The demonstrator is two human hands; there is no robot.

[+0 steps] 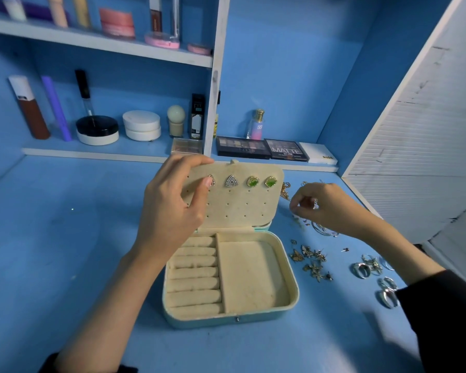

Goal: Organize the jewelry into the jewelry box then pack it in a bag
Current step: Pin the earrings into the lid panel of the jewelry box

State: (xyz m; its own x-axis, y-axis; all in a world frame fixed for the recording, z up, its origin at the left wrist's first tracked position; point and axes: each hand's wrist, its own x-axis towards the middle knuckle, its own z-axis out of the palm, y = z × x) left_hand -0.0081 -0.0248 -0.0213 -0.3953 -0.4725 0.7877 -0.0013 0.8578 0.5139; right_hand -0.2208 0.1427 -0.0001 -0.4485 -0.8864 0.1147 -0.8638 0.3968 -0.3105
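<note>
Box [293,297], mint outside and cream inside, is lying open on the blue table [65,238], just in front of the person. Its lid [242,208] is standing upright at the back, showing a card with rows of holes. Four studs are sitting in the top row: two triangle studs [232,181] on the left and two green studs [253,182] on the right. In the base, ring rolls [194,273] are filling the left part, and a plain tray [250,273] is taking up the right.

The left hand [172,208] is gripping the lid's upper left corner, with fingers curling over the top edge and the thumb pressing on the front, partly covering the leftmost triangle stud. The right hand [323,205] is hovering just right of the lid above loose jewelry. Its fingertips are bunched together, and whether they are pinching anything is too small to tell.

A gold chain [285,190] is lying beside the lid, hoops [324,230] under the right wrist, butterfly pieces [311,261] beside the base, and silver rings [363,269] further right. Palettes [242,147] are lying on the ledge behind.
</note>
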